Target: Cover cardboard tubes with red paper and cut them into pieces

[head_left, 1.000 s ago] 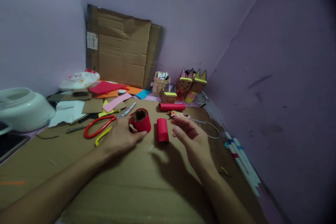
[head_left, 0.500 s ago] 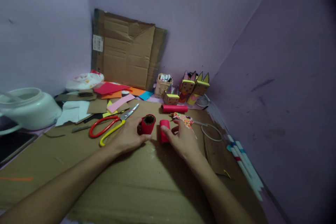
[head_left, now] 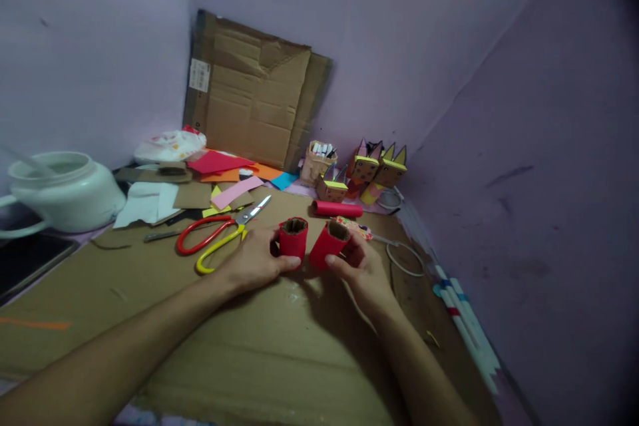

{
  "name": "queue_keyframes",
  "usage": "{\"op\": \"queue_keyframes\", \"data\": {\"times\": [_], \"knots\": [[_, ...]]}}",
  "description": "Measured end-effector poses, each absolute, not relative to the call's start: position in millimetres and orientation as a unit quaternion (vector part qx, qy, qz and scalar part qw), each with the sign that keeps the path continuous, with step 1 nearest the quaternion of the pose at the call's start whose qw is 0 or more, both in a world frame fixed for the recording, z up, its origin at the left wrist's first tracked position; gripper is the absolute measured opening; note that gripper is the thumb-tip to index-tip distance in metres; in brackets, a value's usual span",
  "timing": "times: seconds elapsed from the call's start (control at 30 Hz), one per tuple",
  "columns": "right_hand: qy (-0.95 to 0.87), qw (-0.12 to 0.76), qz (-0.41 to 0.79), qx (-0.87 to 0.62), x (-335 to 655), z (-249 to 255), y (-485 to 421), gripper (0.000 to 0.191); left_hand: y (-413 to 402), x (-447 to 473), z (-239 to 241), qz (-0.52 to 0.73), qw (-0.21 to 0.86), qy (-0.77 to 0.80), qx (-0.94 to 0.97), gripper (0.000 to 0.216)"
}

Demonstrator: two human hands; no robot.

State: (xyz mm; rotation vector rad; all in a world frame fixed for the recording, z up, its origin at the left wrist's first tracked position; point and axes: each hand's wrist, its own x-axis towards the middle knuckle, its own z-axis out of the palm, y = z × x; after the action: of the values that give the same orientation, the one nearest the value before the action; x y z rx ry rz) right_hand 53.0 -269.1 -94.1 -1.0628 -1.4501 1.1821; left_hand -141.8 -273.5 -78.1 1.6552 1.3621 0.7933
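My left hand [head_left: 259, 256] is closed around a short red paper-covered cardboard tube [head_left: 293, 243], which is upright with its brown hollow end facing up. In my right hand [head_left: 364, 273], thumb in front and fingers behind, is a second red tube [head_left: 327, 246], tilted so its open top leans right. The two tubes are close together but apart. Beyond them a longer red roll [head_left: 337, 209] lies on its side on the cardboard sheet [head_left: 239, 359]. Scissors [head_left: 219, 233] with one red and one yellow handle lie just left of my left hand.
Behind are cardboard animal figures with pointed ears [head_left: 379, 166] and a holder of markers [head_left: 318, 158]. Coloured paper scraps [head_left: 219, 163] and a white pot [head_left: 67, 193] lie to the left. White-barrelled markers [head_left: 462, 313] and a wire ring [head_left: 405, 259] are at right.
My right hand has taken hold of the second red tube and raised it from lying to a tilted stand. My left hand keeps its tube. The view has shifted slightly.
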Motion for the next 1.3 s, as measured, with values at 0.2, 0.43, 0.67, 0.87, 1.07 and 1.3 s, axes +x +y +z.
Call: {"op": "queue_keyframes", "data": {"times": [0.2, 0.43, 0.67, 0.87, 1.07, 1.3], "knots": [[-0.618, 0.468, 0.493, -0.394, 46.0, -110.6, -268.7, 0.035, -272.7, -140.0, -92.4, 0.285, 0.395, 0.517, 0.703, 0.025], [-0.631, 0.452, 0.477, -0.412, 49.1, -113.0, -267.4, 0.036, -270.8, -139.9, -94.8, 0.283, 0.384, 0.514, 0.713, 0.02], [-0.626, 0.445, 0.486, -0.416, 50.0, -112.5, -265.4, 0.037, -270.7, -139.2, -89.1, 0.277, 0.377, 0.512, 0.721, 0.015], [-0.627, 0.444, 0.483, -0.42, 51.3, -111.8, -264.7, 0.037, -269.6, -139.6, -92.5, 0.283, 0.365, 0.515, 0.722, 0.01], [-0.608, 0.451, 0.502, -0.417, 49.3, -108.4, -265.0, 0.035, -270.7, -137.7, -91.7, 0.291, 0.387, 0.514, 0.709, 0.014], [-0.536, 0.456, 0.586, -0.403, 51.6, -95.3, -267.6, 0.035, -269.3, -137.0, -82.8, 0.286, 0.496, 0.512, 0.64, 0.043]]}}
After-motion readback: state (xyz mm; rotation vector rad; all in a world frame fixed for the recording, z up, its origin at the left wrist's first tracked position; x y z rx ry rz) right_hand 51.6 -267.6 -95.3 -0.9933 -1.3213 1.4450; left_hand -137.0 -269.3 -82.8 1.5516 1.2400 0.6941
